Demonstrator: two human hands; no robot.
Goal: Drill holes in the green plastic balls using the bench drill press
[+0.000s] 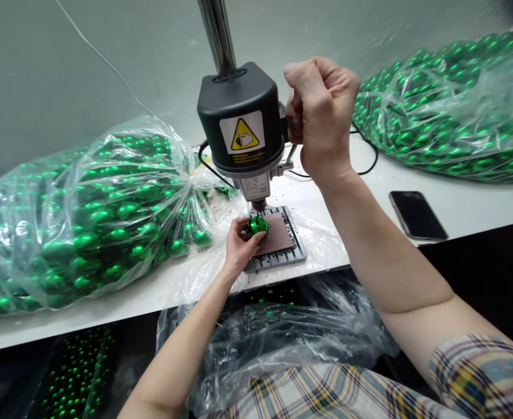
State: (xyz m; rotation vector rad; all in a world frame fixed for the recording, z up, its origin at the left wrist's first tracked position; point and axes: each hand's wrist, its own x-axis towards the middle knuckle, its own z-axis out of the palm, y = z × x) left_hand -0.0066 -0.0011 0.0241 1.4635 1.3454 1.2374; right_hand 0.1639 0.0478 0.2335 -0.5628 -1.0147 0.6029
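Note:
My left hand (240, 244) is closed, pinching a shiny green ball (257, 225) from the side between thumb and fingers. The ball rests on a pinkish-brown board (276, 235) lying over the slotted metal base (298, 250). Right above the ball is the chuck of a black bench drill press (239, 116); the drill tip is hard to make out against the ball. My right hand (321, 110) is raised beside the motor housing, fingers wrapped in a fist round the drill press lever (290, 156), most of which it hides.
Clear plastic bags of green balls stand at left (77, 227) and right (452, 110) on the white table (470, 203). A phone (417, 215) lies at the right edge. Dark shavings litter the base. Below the table edge, a clear plastic sheet (256, 343) spreads over my lap.

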